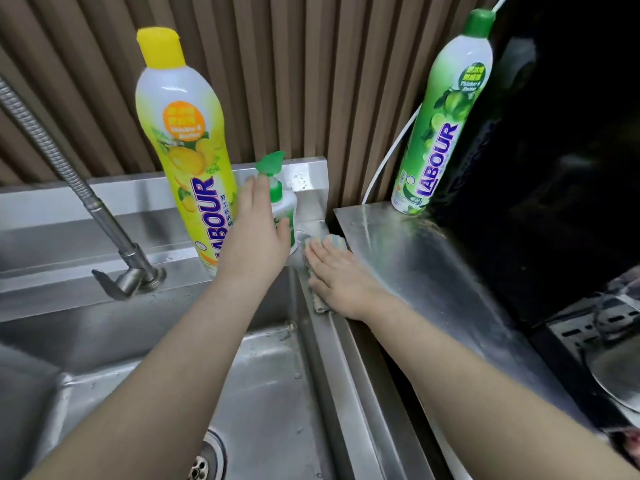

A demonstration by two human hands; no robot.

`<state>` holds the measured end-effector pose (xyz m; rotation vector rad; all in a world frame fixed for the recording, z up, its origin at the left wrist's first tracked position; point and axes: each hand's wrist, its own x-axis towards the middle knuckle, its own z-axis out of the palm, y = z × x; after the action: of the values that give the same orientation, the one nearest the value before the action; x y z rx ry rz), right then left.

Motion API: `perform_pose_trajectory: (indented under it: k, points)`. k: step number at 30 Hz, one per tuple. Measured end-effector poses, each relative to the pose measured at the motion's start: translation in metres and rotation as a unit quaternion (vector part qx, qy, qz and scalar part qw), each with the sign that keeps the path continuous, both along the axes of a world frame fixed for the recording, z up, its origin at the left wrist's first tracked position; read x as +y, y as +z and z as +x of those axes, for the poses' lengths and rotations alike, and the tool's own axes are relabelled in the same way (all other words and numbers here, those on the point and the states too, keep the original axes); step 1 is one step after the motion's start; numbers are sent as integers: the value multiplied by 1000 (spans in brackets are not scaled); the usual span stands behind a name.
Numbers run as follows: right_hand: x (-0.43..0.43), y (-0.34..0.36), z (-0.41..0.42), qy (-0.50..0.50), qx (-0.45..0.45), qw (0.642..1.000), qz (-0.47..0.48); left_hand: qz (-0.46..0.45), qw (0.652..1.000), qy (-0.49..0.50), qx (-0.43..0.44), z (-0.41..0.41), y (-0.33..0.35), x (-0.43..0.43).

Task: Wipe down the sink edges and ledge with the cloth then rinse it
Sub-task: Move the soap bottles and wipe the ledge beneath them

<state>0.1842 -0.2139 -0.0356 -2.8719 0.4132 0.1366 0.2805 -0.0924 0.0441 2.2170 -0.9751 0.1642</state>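
My right hand (337, 277) lies flat on a pale striped cloth (334, 241), pressing it onto the right edge of the steel sink (325, 341) near the back corner. The cloth shows beyond the fingertips and under the heel of the hand. My left hand (258, 233) is wrapped around a small white pump bottle with a green top (282, 202) that stands on the back ledge (69, 251), just left of the cloth. The sink basin with its drain (201, 465) lies below both forearms.
A tall yellow dish-soap bottle (187, 140) stands on the ledge beside my left hand. A green one (440, 126) stands on the steel counter (415, 258) at the right, by a black appliance (554, 150). The tap with flexible hose (114, 244) rises at the left.
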Motion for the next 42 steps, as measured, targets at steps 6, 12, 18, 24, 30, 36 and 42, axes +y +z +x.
perform_pose_trajectory:
  k: [6, 12, 18, 24, 30, 36, 42]
  points:
    - [1, 1, 17, -60, -39, 997, 8, 34, 996, 63, 52, 6, -2, -13]
    - [13, -2, -5, -80, -20, 997, 5, 45, 993, 70, 80, 9, -2, -15]
    - [8, 3, 32, -67, -11, 997, -28, -150, 987, -21, 62, 6, 26, 0]
    - [14, 1, 16, 15, -20, 998, -58, -264, 917, -150, 258, 3, 51, 11]
    - [53, -5, 69, 12, -37, 997, -64, -300, 888, -157, 311, 11, 58, 17]
    - [39, -10, 57, -30, -44, 997, -63, -282, 902, -170, 279, 20, 60, 23]
    - [46, -7, 56, 17, -29, 998, -52, -258, 912, -170, 271, 29, 54, 24]
